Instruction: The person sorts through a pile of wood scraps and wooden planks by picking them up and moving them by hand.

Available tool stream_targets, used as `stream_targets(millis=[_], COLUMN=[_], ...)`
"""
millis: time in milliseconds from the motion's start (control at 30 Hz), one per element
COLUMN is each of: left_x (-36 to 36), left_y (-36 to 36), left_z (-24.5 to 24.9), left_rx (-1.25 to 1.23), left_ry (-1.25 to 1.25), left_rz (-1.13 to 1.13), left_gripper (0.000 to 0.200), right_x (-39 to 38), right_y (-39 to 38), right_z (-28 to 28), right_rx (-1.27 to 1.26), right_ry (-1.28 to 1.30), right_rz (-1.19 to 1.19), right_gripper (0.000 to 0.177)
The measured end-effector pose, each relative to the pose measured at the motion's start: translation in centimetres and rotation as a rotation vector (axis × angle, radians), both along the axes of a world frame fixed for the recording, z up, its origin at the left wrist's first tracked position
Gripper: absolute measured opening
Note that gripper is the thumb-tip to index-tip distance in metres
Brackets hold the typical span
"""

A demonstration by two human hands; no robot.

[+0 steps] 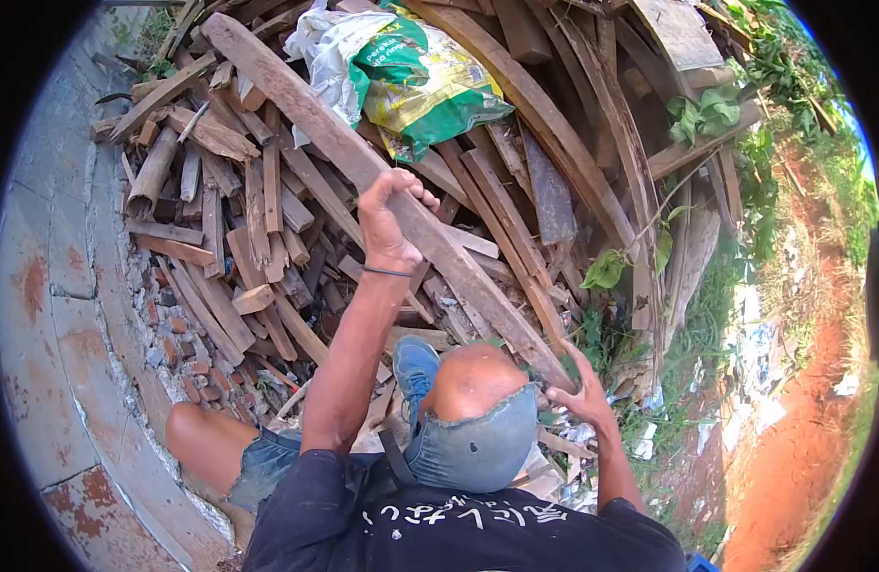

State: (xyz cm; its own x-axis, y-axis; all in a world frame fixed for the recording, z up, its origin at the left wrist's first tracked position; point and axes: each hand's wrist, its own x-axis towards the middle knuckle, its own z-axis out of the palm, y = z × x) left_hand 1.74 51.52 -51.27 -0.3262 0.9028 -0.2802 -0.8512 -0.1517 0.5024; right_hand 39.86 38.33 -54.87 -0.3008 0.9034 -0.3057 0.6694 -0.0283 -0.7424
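Note:
A long, weathered wooden beam (pixel 458 267) slants from the upper left down to the lower right, above the wood pile. Around its middle are the wrapped fingers of my left hand (pixel 390 214), with a dark band on the wrist. My right hand (pixel 584 389) grips the beam's lower end, thumb on one side and fingers on the other. Beyond the beam lies a green, yellow and white plastic sack (pixel 425 81) on the pile.
Many loose planks and offcuts (pixel 268 200) fill the ground ahead. Curved long boards (pixel 563 133) lie at the upper right, beside leafy plants (pixel 711 114). A concrete slab (pixel 58 315) runs along the left. Broken bricks (pixel 206 377) lie near my bent knee.

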Motion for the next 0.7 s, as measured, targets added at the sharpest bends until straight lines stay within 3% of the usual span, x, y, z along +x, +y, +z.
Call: stream_targets(millis=[33, 67, 100, 133, 167, 233, 267, 333, 400, 600, 700], left_x=[-1.5, -3.0, -4.3, -5.4, -6.2, -7.3, -7.6, -7.0, -5.9, 1.0, 5.6], left_y=[0.5, 0.7, 0.9, 1.0, 1.0, 1.1, 1.1, 1.1, 1.2, 2.8, 4.0], left_z=[2.4, 4.6, 6.5, 8.5, 10.1, 12.7, 13.9, 15.9, 17.4, 20.1, 23.1], left_rx=[0.049, 0.097, 0.157, 0.177, 0.194, 0.246, 0.273, 0.305, 0.262, 0.22, 0.212], left_ry=[0.052, 0.058, 0.083, 0.125, 0.15, 0.234, 0.287, 0.337, 0.404, 0.53, 0.658], left_rz=[0.029, 0.035, 0.028, 0.027, 0.033, 0.034, 0.021, -0.008, 0.01, -0.074, -0.076], left_gripper=[0.021, 0.022, 0.024, 0.026, 0.026, 0.027, 0.027, 0.027, 0.026, 0.024, 0.032], right_x=[1.6, 3.8, 5.6, 8.8, 9.5, 13.8, 12.9, 9.4, 7.8, 2.7, 2.3], right_y=[0.7, 1.4, 1.5, 1.5, 1.3, 0.7, 0.1, -1.4, -3.4, -8.5, -8.9], right_z=[-0.3, -1.7, -2.6, -5.5, -5.5, -11.7, -11.9, -12.7, -16.8, -24.6, -24.7], right_rx=[0.052, 0.145, 0.09, 0.049, -0.105, -0.426, -0.424, -0.691, -0.608, -0.742, -0.616], right_ry=[0.095, 0.024, -0.067, -0.223, -0.422, -0.261, -0.251, 0.341, 0.48, 0.534, 0.54], right_rz=[-0.092, -0.191, -0.435, -0.547, -0.596, -0.628, -0.646, -1.035, -1.052, -1.252, -1.299], right_gripper=[0.079, 0.068, 0.062, 0.067, 0.06, 0.062, 0.062, 0.059, 0.056, 0.027, 0.031])
